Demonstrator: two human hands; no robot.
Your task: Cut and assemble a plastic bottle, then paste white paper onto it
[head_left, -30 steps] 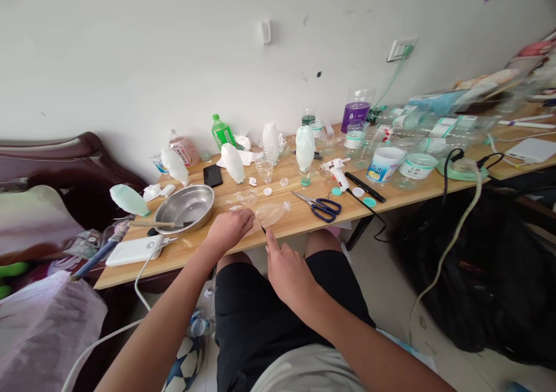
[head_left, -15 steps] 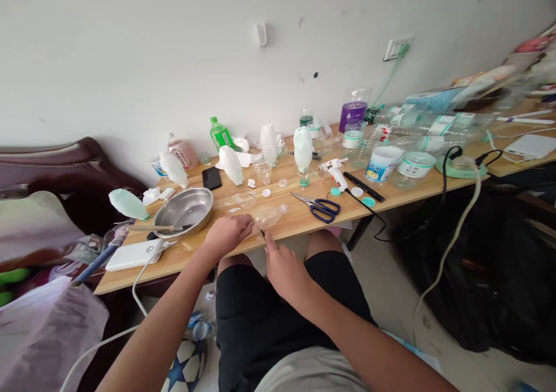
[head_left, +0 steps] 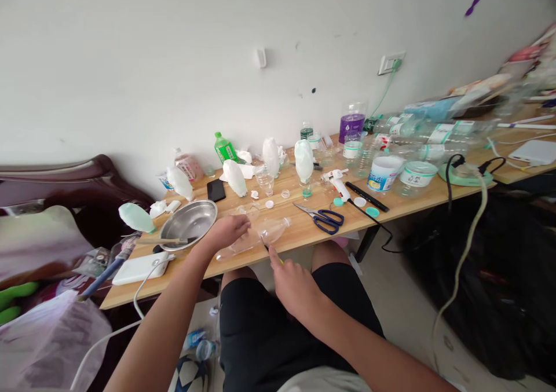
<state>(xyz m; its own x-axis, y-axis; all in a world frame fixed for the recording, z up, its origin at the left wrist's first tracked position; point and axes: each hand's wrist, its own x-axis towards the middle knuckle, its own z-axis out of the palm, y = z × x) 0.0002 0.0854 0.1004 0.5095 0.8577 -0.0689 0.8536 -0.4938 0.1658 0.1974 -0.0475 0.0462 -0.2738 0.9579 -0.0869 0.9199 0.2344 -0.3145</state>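
Note:
A clear plastic bottle (head_left: 270,231) lies on its side at the table's front edge, its white cap pointing right. At its far left side is my left hand (head_left: 230,231), fingers loosely bent and a little apart; contact with the bottle is hard to make out. My right hand (head_left: 295,285) is closed around a thin knife (head_left: 266,248) with a bit of yellow on its handle, mostly hidden in the fist. The index finger stretches along the knife, whose dark tip meets the bottle's middle. Scissors (head_left: 321,217) with blue handles lie to the right.
A metal bowl (head_left: 197,205) and white power bank (head_left: 141,269) occupy the left. White-wrapped bottle shapes (head_left: 234,178) stand behind. Right are a glue gun (head_left: 339,183) with a trailing cord, plastic tubs (head_left: 384,172), and several clear bottles (head_left: 434,132). A phone (head_left: 216,190) lies behind the bowl.
My left hand has shifted slightly left and away from the bottle, so more of the bottle's body shows. The right hand and knife keep about the same place. The camera view has tilted up slightly.

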